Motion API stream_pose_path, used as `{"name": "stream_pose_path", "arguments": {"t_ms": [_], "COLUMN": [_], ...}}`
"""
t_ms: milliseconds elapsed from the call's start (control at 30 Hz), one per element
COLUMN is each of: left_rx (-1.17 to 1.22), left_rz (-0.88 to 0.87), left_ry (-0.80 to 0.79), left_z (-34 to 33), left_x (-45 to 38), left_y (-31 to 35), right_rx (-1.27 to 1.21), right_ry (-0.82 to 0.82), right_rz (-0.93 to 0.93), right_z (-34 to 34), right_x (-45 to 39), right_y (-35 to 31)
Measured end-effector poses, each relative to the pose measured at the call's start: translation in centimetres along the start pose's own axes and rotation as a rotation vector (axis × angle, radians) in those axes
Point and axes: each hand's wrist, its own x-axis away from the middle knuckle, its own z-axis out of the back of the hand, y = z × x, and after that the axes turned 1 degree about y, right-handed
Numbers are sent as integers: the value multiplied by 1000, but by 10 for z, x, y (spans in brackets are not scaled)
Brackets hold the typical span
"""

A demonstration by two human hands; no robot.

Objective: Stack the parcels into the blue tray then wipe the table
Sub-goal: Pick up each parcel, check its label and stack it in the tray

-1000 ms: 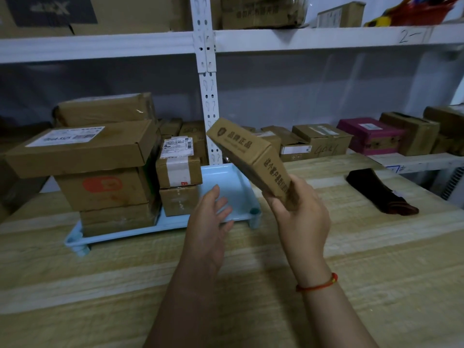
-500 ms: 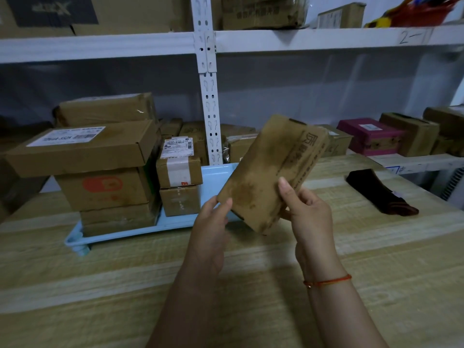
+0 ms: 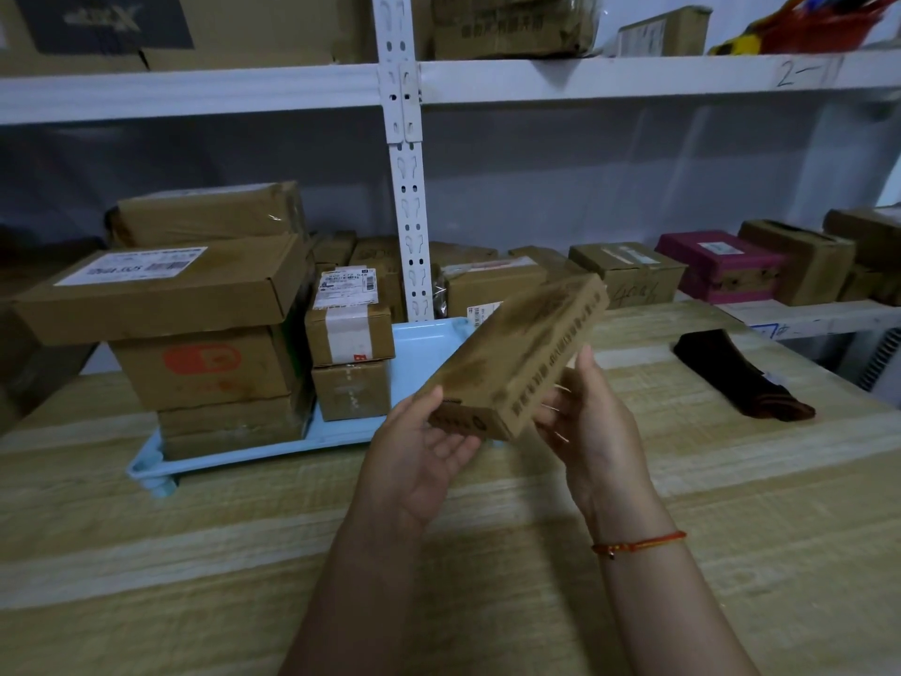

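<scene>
I hold a flat brown cardboard parcel (image 3: 517,353) in the air with both hands, tilted, its far end higher. My left hand (image 3: 419,456) grips its near end, thumb on top and fingers beneath. My right hand (image 3: 595,431) holds its right long side, thumb against the printed edge. The parcel hangs over the front right part of the blue tray (image 3: 429,344). On the tray's left stands a tall stack of large parcels (image 3: 205,329), and beside it a small stack of two boxes (image 3: 348,344). The tray's right part is bare.
A dark cloth (image 3: 741,378) lies on the wooden table (image 3: 487,578) to the right. Behind the table a white shelf post (image 3: 409,212) rises, with more boxes (image 3: 629,270) and a pink box (image 3: 721,265) on the low shelf.
The parcel has been turned from standing on end in my right hand to lying flatter. My left hand has come up and taken hold of its near end.
</scene>
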Motion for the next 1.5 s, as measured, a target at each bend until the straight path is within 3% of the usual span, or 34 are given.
{"name": "stream_pose_path", "arguments": {"t_ms": [167,233,367,467,600,700,867,1000,1200,1500], "left_rx": [340,449,555,434,152,-13,-335,-711,-1200,-1382], "left_rz": [329,441,492,495,301,41,-459,-765,-880,-921], "left_ry": [-148,-160,-202,-190,-28,83,208,277,431,473], "left_z": [0,-1,-3,-3,-5,-7,-12,-8,-7,2], "left_x": [3,2,7,8,12,17,16,-5,-31,-50], "left_y": [1,1,5,7,16,32,59,71,72,69], "right_rx": [93,112,-72,-128,45,165,263,363,490,550], "right_ry": [-45,-146,-267,-234,-80,-25,-40,-51,-74,-82], "right_rz": [-66,-141,-212,-119,17,71,32,0,-10,-9], "right_z": [-5,-8,-20,-32,-58,-86,-132,-162,-181,-189], "right_x": [-5,-8,-10,-17,-38,-62,-96,-120,-152,-152], "right_y": [10,16,18,16,1,-14,-30,-28,-13,-8]}}
